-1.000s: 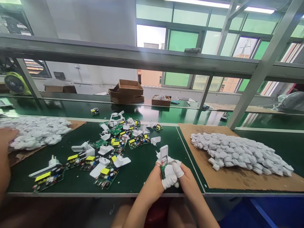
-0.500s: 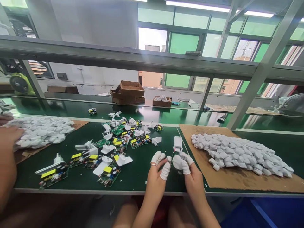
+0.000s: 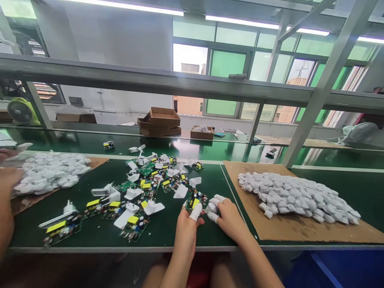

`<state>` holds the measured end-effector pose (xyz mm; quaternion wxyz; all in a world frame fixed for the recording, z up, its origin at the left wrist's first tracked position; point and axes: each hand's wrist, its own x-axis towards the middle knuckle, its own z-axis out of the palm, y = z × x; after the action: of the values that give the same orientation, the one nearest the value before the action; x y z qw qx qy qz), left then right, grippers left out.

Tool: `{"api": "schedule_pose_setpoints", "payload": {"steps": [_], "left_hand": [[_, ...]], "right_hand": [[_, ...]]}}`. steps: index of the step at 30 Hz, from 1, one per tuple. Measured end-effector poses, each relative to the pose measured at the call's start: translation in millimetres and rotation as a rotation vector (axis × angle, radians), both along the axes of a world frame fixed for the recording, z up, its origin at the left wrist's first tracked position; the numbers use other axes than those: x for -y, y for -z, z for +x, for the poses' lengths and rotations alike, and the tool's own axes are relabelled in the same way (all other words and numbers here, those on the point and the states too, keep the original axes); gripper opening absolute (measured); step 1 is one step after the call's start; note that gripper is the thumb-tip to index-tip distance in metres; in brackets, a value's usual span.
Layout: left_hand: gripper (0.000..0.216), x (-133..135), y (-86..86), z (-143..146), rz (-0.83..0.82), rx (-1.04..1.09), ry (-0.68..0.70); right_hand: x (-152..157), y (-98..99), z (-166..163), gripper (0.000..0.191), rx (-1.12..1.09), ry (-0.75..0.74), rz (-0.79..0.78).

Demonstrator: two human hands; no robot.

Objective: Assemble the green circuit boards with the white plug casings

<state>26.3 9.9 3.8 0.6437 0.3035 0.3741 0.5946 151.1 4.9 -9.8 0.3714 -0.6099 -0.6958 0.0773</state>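
My left hand (image 3: 189,221), with white cloth covers on its fingertips, grips a green circuit board (image 3: 195,201) bearing a yellow transformer and small components. Just beyond the board is a white plastic casing piece (image 3: 180,191); I cannot tell whether it is joined to it. Close by on the right, my right hand (image 3: 224,213) is curled with its covered fingertips drawn together beside the board's edge. Whatever it holds is hidden. Left of my hands lies a loose pile of circuit boards (image 3: 145,186) with white plastic casings.
White rounded pieces (image 3: 297,196) are heaped on cardboard (image 3: 270,232) to the right. Another white heap (image 3: 54,170) lies at left, beside another person's hand (image 3: 10,178). Cardboard trays (image 3: 163,118) stand at the back. A metal beam (image 3: 150,82) crosses above the bench.
The board is now raised component side up in my left hand, and the white casing that stood upright ahead of my right hand has shifted left. My right hand has turned inward. The view tilted up.
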Motion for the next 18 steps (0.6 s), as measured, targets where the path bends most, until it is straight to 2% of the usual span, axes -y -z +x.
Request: {"api": "schedule_pose_setpoints", "payload": {"steps": [3, 6, 9, 13, 18], "left_hand": [[0.034, -1, 4.2, 3, 0.042, -0.092, -0.049], [0.034, 1, 2.8, 4, 0.089, -0.183, -0.048], [0.038, 3, -2.0, 3, 0.068, -0.220, 0.041], [0.036, 2, -3.7, 2, 0.084, -0.238, 0.153], [0.032, -2, 2.4, 5, 0.181, -0.313, 0.194]], "right_hand": [[2, 1.1, 3, 0.017, -0.087, 0.009, -0.002], [4, 1.8, 8, 0.026, -0.387, 0.053, 0.052], [6, 3.7, 10, 0.035, -0.581, 0.057, 0.106], [12, 1.3, 6, 0.034, -0.557, -0.028, 0.122], [19, -5.0, -4, 0.030, -0.433, -0.046, 0.158]]}}
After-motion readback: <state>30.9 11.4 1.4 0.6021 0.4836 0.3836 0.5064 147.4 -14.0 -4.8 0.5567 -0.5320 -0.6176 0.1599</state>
